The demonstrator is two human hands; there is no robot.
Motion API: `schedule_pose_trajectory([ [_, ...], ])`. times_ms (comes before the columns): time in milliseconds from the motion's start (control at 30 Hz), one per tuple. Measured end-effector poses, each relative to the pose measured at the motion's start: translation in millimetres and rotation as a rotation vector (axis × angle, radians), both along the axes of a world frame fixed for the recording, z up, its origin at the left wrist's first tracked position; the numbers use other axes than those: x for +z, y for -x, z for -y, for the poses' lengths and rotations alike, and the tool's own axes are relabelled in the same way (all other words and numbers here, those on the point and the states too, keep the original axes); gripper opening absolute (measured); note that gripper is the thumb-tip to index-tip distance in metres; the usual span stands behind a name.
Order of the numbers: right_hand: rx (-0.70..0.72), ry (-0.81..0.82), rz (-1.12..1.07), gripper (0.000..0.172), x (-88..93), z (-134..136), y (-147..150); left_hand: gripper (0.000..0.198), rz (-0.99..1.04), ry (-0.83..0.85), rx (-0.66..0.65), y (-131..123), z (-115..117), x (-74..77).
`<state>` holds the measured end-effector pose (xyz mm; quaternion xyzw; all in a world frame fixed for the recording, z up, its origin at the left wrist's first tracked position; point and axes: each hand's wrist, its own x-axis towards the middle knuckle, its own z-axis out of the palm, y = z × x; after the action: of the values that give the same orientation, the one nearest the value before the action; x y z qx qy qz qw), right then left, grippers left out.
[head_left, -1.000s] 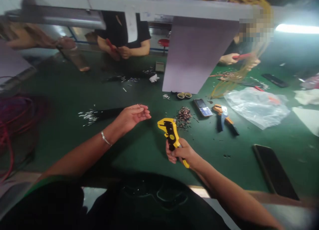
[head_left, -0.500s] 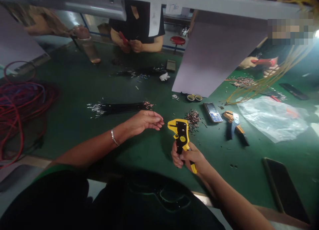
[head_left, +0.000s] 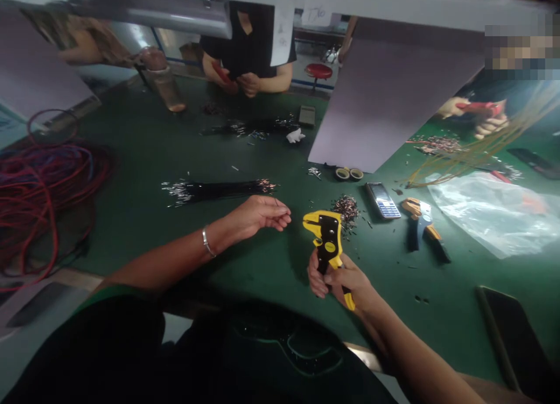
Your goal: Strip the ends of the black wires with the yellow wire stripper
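My left hand point(head_left: 268, 212) is closed in a pinch on a thin wire, most of it hidden by the fingers. Just in front of it lies a bundle of black wires point(head_left: 225, 188) with pale tips at the left and coppery tips at the right. My right hand point(head_left: 336, 275) wraps round the handles of a yellow and black wire stripper point(head_left: 329, 234), whose jaws point left towards the left hand with a small gap between. Behind the stripper is a pile of small cut wire ends point(head_left: 345, 210).
At right lie a keypad phone point(head_left: 383, 201), a second wire stripper point(head_left: 422, 220), a plastic bag point(head_left: 490, 211) and a smartphone point(head_left: 511, 334). Coiled red wires point(head_left: 48, 188) fill the left. Two tape rolls point(head_left: 349, 174) sit by a grey partition point(head_left: 385, 94). Co-workers hold red tools across the table.
The view has shifted slightly, so most things sit further right. The gap between my left fingers and the stripper's jaws is a little wider. Both grips are unchanged.
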<state>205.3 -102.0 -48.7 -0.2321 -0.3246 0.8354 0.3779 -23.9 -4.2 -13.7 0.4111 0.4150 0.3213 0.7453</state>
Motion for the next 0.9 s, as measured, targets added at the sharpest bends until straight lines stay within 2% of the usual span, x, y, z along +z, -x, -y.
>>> schedule_pose_trajectory([
  [200, 0.019, 0.000, -0.017, 0.022, -1.1, 0, -3, 0.016, -0.048, -0.040, 0.008, -5, 9, 2.3],
  [300, 0.016, -0.004, -0.014, 0.023, 0.3, 0, -3, 0.015, -0.067, -0.059, 0.061, -6, 11, 6.4],
  [400, 0.017, -0.009, -0.032, 0.023, 0.1, -1, -2, 0.014, -0.122, -0.164, 0.129, -6, 11, 9.9],
  [533, 0.028, -0.020, -0.049, 0.025, -3.1, -1, -1, 0.013, -0.156, -0.277, 0.153, -6, 12, 11.9],
  [700, -0.029, -0.019, -0.054, 0.026, -5.6, 0, 1, 0.012, -0.192, -0.293, 0.173, -7, 13, 11.3],
  [900, -0.006, -0.065, -0.013, 0.031, 0.7, -2, 1, 0.014, -0.237, -0.311, 0.232, -7, 12, 10.2],
])
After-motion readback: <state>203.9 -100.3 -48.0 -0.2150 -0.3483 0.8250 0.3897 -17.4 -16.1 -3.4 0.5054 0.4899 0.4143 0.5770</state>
